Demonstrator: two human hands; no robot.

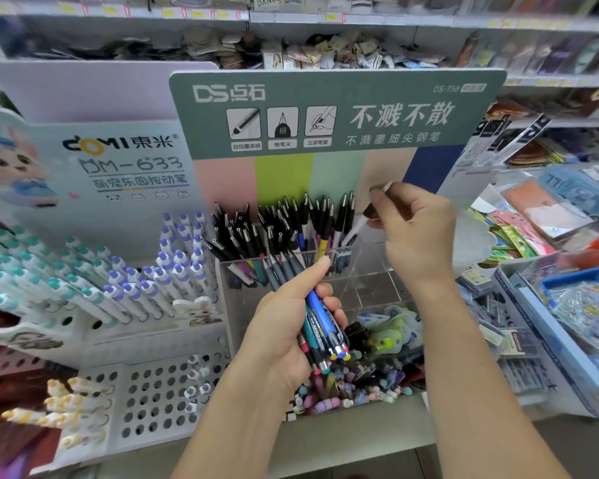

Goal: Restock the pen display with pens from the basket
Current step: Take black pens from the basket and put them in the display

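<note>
left hand point(284, 326): curled round a bunch of pens point(317, 319), tips toward 11 o'clock | right hand point(415, 233): raised at 1 o'clock, pinching one pen point(355, 229) over the clear pen box point(360, 267)

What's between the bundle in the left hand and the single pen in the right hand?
In the head view, the clear pen bin's front rim and the upright pens standing in it lie between the bundle and the single pen.

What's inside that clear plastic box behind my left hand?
The clear box holds upright pens, mostly black, some coloured. The left hand and its pen bundle cover the lower part.
</note>
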